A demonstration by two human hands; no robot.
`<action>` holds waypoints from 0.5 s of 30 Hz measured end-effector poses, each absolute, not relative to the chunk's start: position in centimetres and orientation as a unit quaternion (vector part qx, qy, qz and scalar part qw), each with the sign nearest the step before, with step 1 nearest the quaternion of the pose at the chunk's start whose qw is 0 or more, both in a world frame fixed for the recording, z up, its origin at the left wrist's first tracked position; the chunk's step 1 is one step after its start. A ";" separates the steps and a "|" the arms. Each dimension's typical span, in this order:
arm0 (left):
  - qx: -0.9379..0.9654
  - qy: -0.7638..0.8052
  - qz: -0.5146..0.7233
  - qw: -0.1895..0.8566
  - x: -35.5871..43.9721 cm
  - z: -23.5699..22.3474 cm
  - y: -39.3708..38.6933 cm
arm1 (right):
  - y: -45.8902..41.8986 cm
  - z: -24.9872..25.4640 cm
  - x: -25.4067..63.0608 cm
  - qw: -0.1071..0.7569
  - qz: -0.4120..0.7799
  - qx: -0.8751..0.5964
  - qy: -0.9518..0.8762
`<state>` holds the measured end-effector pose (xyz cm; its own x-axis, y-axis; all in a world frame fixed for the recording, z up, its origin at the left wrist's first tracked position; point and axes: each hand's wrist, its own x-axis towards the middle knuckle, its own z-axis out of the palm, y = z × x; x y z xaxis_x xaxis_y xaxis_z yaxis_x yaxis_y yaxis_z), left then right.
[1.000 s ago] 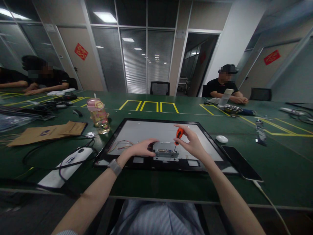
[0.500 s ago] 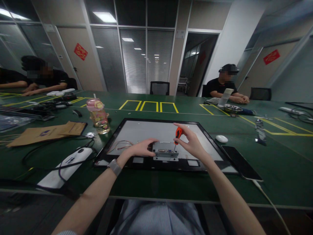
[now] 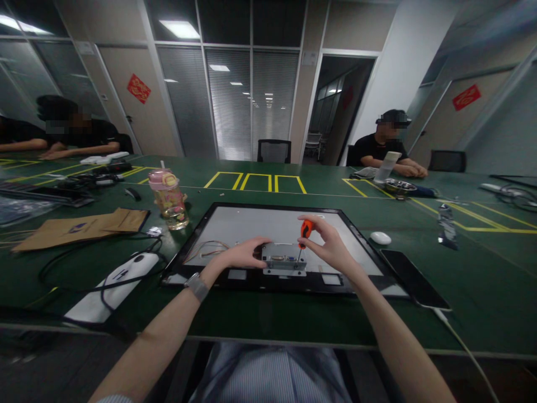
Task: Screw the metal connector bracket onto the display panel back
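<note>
A flat display panel (image 3: 268,225) with a black frame lies face down or up, I cannot tell which, on the green table. On its near edge stands a metal bracket (image 3: 285,268) with connector ports. My left hand (image 3: 245,253) is closed on the bracket's left end, thumb in front and fingers behind. An orange-and-black screwdriver (image 3: 306,229) is held upright in my right hand (image 3: 329,242), between thumb and fingers. Its shaft points down to the bracket's right part; the tip's exact contact is too small to see. Thin wires (image 3: 207,249) lie on the panel left of my hand.
Left of the panel are a pink-topped bottle (image 3: 170,201), a brown paper bag (image 3: 79,230) and a white power strip (image 3: 115,288) with black cables. To the right lie a phone (image 3: 413,280) with its cable and a white case (image 3: 380,238). Other people sit across the table.
The fingers of my right hand have shifted slightly down around the screwdriver handle. My left hand and the bracket stay in place.
</note>
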<state>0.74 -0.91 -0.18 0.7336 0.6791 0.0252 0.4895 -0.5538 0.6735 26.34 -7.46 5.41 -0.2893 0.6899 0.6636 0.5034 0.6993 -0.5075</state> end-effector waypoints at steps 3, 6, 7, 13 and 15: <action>0.868 0.334 0.147 0.338 0.8 -0.3 -0.9 | -7.3 5.3 26.3 0.473 0.124 -0.372 -0.789; 0.869 0.333 0.147 0.336 0.7 -0.3 -0.9 | -7.4 5.3 26.3 0.467 0.145 -0.367 -0.791; 0.870 0.334 0.145 0.333 0.7 -0.3 -0.9 | -7.5 5.4 26.3 0.462 0.154 -0.364 -0.794; 0.874 0.335 0.135 0.324 0.6 -0.1 -0.9 | -7.9 5.6 26.2 0.453 0.186 -0.356 -0.796; 0.875 0.336 0.136 0.323 0.6 -0.1 -0.9 | -8.0 5.7 26.2 0.453 0.170 -0.356 -0.799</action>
<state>0.62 -0.88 -0.08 0.7376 0.6749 0.0216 0.4993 -0.5666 0.6555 26.17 -7.98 5.69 -0.3359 0.7232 0.6034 0.4142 0.6888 -0.5949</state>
